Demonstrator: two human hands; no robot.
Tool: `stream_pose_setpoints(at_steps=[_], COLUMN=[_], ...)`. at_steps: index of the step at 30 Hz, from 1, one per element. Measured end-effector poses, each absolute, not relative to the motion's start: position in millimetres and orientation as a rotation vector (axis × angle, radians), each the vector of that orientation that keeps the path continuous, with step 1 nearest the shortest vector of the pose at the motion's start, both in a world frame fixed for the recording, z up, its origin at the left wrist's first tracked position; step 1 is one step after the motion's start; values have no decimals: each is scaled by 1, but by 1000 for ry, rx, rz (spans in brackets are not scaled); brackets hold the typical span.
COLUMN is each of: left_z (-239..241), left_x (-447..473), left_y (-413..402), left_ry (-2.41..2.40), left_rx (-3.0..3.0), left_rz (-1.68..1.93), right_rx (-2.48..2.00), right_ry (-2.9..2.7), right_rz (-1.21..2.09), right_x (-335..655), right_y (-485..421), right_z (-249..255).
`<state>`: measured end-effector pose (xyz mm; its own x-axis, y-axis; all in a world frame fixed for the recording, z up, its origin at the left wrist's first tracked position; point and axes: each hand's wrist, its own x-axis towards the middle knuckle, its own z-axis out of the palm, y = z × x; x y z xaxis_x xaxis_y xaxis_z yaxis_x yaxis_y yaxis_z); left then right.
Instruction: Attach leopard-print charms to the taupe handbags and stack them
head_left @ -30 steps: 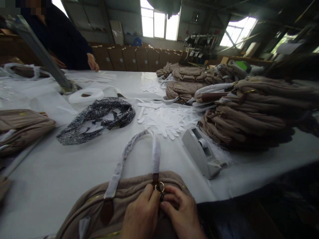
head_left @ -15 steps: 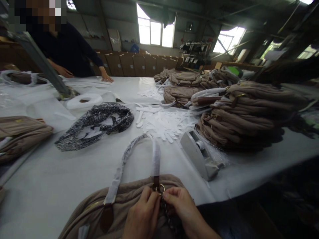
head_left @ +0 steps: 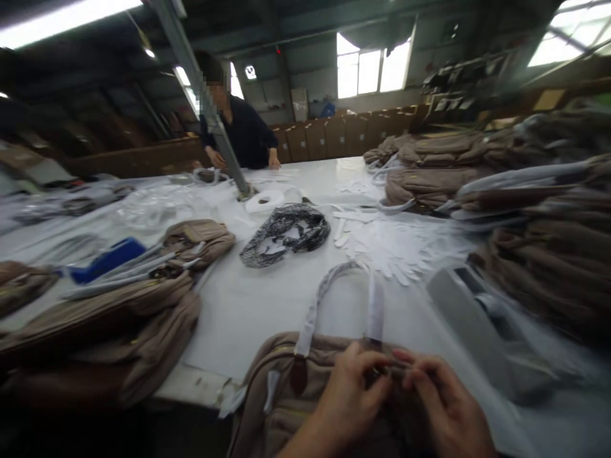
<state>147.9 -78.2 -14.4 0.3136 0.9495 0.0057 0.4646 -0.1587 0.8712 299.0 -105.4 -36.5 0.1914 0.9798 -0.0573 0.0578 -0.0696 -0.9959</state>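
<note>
**Tan bag pinched by both hands at the near edge**

A wide white tabletop is seen, at whose far side a person in dark clothing is stood beside a slanted metal pole. The right side is taken up by a tall stack of tan bags; more bags of the same kind are heaped on the left. The tan bag being handled is laid at the near edge of the tabletop, partly over it, with its white-wrapped handle arched away from the person. A grey tape dispenser is set just to its right. Further off, a speckled dark cloth and a scatter of white paper strips are spread near the middle.

The left hand and the right hand are met at the handle's right base. Each grip is closed, fingertips pinched on the bag's top there; what is caught between them is blurred and cannot be told.
</note>
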Motion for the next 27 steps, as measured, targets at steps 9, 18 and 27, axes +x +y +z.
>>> stream_pose_setpoints(at_steps=[9, 18, 27], left_z=[-32, -44, -47], left_x=[173, 166, 136], left_y=[-92, -99, -68], left_ry=[1364, 1303, 1416], left_rx=[1562, 1360, 1348], left_rz=[1039, 1043, 742], right_rx=[-1234, -1230, -1200], right_ry=[-739, -870, -896], right_rz=[1437, 1306, 1409], right_x=[302, 296, 309], right_y=[-95, -103, -107], right_z=[-60, -57, -50])
